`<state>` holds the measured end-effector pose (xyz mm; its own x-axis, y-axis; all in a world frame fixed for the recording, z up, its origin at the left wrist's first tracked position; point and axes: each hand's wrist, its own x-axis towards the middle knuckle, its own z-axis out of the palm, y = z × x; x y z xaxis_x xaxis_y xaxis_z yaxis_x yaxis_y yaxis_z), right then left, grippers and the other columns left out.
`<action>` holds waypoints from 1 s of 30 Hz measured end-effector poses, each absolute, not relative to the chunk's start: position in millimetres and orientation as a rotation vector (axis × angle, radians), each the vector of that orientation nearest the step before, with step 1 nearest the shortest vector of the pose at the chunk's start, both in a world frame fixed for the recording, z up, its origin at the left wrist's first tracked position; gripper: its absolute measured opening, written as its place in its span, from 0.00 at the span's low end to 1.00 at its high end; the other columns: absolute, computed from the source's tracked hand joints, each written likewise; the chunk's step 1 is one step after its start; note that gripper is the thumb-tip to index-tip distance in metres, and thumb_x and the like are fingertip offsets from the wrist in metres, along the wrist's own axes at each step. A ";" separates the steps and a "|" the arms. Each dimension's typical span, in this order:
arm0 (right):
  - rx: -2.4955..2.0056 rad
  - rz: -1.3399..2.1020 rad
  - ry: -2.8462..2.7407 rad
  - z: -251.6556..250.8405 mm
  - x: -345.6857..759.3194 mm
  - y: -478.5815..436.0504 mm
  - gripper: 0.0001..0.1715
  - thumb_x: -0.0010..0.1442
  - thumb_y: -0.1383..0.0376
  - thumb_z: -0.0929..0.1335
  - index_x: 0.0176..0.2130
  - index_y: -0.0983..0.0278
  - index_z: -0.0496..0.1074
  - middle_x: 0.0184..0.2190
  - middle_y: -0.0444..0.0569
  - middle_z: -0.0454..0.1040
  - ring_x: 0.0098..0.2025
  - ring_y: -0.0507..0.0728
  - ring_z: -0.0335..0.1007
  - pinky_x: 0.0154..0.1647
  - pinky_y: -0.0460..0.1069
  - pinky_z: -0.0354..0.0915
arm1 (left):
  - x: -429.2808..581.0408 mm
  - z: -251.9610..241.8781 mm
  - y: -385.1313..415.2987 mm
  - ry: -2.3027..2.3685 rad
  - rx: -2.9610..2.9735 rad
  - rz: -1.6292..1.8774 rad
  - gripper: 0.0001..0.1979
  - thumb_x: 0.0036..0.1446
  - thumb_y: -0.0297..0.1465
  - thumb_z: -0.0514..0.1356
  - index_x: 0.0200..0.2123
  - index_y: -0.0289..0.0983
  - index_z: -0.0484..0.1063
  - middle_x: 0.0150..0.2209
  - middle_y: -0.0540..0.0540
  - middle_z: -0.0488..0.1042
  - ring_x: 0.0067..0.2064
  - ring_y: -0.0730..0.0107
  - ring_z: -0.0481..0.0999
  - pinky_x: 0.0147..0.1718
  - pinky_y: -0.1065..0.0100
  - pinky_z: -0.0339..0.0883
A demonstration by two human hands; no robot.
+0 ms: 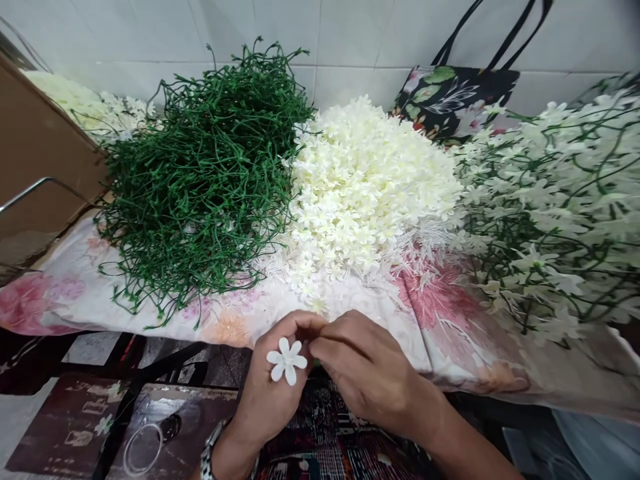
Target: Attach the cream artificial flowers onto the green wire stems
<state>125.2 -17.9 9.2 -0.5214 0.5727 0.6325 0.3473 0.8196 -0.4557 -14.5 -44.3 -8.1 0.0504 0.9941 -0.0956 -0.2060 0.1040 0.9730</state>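
My left hand point(273, 393) is closed near the front edge of the cloth, and a white artificial flower point(287, 361) stands out from it on what looks like a thin stem. My right hand point(367, 370) meets it fingertip to fingertip, pinched shut on something hidden between the two hands. Just beyond them lies a heap of loose white flower heads point(367, 183). To its left is a tangled mound of green plastic stems point(205, 177). At the right lie assembled sprays of white flowers on green stems point(555, 207).
A floral cloth point(440, 313) covers the work surface. A cardboard box point(35, 147) and metal frame stand at left, with more white flowers point(85, 107) behind. A dark floral tote bag point(450, 97) leans on the tiled wall. Below left lies a clear ring point(143, 448) on a brown board.
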 end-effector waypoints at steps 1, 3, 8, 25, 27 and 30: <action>-0.656 0.331 -2.154 9.7 123.6 -17.8 0.10 0.58 0.76 0.61 0.37 0.68 0.69 0.30 0.49 0.71 0.31 0.51 0.65 0.31 0.47 0.65 | -13.9 -9.9 -44.3 1.076 0.977 1.169 0.05 0.52 0.24 0.58 0.32 0.35 0.73 0.31 0.46 0.72 0.34 0.68 0.70 0.36 0.69 0.64; -0.676 0.300 -2.145 9.1 126.5 -15.2 0.09 0.58 0.75 0.63 0.39 0.68 0.69 0.31 0.49 0.71 0.33 0.51 0.65 0.32 0.47 0.65 | -12.0 -13.4 -42.2 1.099 0.889 1.242 0.03 0.51 0.26 0.59 0.28 0.34 0.73 0.25 0.48 0.71 0.30 0.70 0.69 0.31 0.70 0.64; -1.198 -0.246 -2.124 3.2 172.2 -1.3 0.04 0.57 0.74 0.65 0.33 0.69 0.71 0.27 0.51 0.70 0.32 0.55 0.63 0.33 0.50 0.60 | -12.1 -14.3 -30.8 1.307 0.894 1.383 0.05 0.49 0.26 0.59 0.22 0.35 0.69 0.23 0.50 0.70 0.24 0.75 0.64 0.22 0.74 0.59; -1.582 -0.408 -2.437 -6.8 205.2 0.0 0.12 0.58 0.71 0.60 0.24 0.64 0.66 0.22 0.49 0.66 0.29 0.59 0.60 0.32 0.53 0.54 | -12.0 -11.5 0.6 1.645 2.069 0.826 0.15 0.40 0.15 0.47 0.28 0.36 0.68 0.28 0.49 0.63 0.24 0.74 0.60 0.23 0.70 0.55; -1.543 -0.301 -2.336 -5.2 205.7 -1.3 0.11 0.59 0.70 0.60 0.26 0.64 0.65 0.23 0.49 0.66 0.29 0.57 0.62 0.31 0.52 0.56 | -12.5 -9.9 0.4 1.611 1.995 0.905 0.13 0.40 0.16 0.48 0.25 0.36 0.66 0.27 0.49 0.62 0.25 0.73 0.61 0.23 0.71 0.54; -1.450 0.028 -2.107 -1.6 202.3 -2.8 0.07 0.60 0.68 0.61 0.30 0.64 0.65 0.25 0.46 0.65 0.27 0.52 0.62 0.28 0.48 0.58 | -15.0 -4.0 1.0 1.525 1.719 1.103 0.07 0.45 0.19 0.52 0.23 0.36 0.64 0.24 0.51 0.62 0.26 0.74 0.63 0.24 0.72 0.55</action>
